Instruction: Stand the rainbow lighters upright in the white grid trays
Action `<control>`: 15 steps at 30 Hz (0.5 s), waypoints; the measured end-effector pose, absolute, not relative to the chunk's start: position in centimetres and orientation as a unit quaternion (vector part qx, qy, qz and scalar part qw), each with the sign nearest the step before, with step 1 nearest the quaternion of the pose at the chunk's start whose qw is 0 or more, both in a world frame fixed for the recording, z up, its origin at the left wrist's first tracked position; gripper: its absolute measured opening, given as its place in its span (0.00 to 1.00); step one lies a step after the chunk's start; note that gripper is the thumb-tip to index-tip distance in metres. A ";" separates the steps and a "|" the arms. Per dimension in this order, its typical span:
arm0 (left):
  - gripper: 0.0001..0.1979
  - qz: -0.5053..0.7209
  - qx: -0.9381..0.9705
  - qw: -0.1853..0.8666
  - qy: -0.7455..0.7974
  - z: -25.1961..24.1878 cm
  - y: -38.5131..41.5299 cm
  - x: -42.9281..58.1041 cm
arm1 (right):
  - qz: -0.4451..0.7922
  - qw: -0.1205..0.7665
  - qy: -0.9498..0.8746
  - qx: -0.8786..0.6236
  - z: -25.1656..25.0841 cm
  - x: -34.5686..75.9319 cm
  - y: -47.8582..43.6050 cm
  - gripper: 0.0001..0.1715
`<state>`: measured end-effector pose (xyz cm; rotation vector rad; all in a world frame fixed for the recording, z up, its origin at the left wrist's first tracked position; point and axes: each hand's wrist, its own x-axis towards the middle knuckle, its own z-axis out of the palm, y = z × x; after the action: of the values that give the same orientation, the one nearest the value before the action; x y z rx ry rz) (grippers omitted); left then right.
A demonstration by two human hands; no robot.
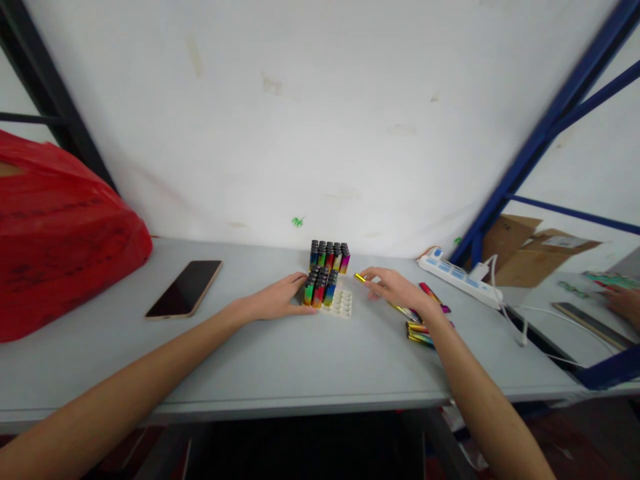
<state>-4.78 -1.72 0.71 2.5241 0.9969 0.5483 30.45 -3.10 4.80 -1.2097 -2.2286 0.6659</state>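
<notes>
My left hand [283,298] rests on the table at the left side of a white tray [342,304], fingers spread against upright, shiny multicoloured lighters [319,289] standing in it. The tray's right part shows bare round slots. Between the fingertips of my right hand [387,283] is a gold lighter [360,277], held tilted just right of the tray. Behind the tray stands a second upright group of lighters [330,256] with dark tops. More lighters [420,333] lie loose on the table beside and partly under my right forearm.
A phone [185,289] lies at the left, near a big red bag [65,233]. At the right are a white power strip [460,281] with cables, a blue frame post [530,147] and a cardboard box [530,250]. Another person's hand [625,303] shows at the far right edge.
</notes>
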 end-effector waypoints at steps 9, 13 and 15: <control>0.42 0.190 0.895 0.197 0.353 1.0 -1.9 -4.7 | 0.393 0.481 -0.657 -0.428 3.9 27.2 -2.7 0.27; 0.41 0.189 0.894 0.199 0.353 1.1 -1.8 -4.7 | 0.480 0.514 -0.598 -0.384 4.0 25.7 -3.2 0.31; 0.40 0.189 0.896 0.197 0.351 1.0 -1.8 -4.8 | 0.499 0.504 -0.596 -0.376 4.1 25.3 -3.4 0.29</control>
<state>-4.76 -1.75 1.01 2.5084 0.9817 0.5296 25.26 -3.44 4.06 -0.9079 -1.4384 1.2052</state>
